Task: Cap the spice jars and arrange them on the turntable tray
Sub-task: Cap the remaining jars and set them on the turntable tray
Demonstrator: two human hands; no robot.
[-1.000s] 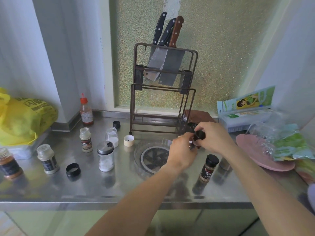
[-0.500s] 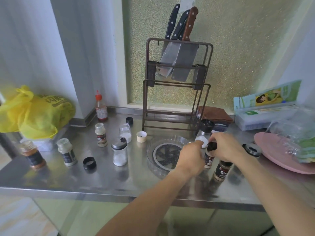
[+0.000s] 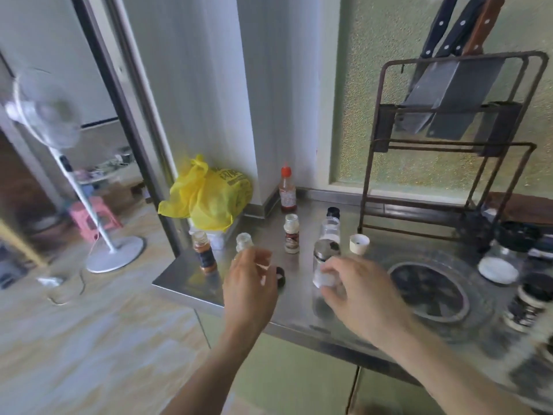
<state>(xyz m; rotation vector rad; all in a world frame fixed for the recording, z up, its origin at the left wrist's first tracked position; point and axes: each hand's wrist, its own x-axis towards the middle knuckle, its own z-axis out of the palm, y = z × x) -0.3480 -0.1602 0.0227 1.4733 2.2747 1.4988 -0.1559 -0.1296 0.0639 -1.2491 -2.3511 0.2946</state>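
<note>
Left hand (image 3: 251,283) hovered, fingers loosely spread and empty, over the uncapped jar (image 3: 244,242) and black cap (image 3: 280,276) at the desk's (image 3: 191,287) left end. Right hand (image 3: 356,290) fingers curled at the white-filled jar (image 3: 324,265); grip unclear through blur. Turntable tray (image 3: 475,266) sat right, unloaded. Advice: steady jar, seat cap square, then twist.

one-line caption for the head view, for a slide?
Both hands, left and right, reach toward uncapped spice jars on a steel counter beside the clear turntable tray.
</note>
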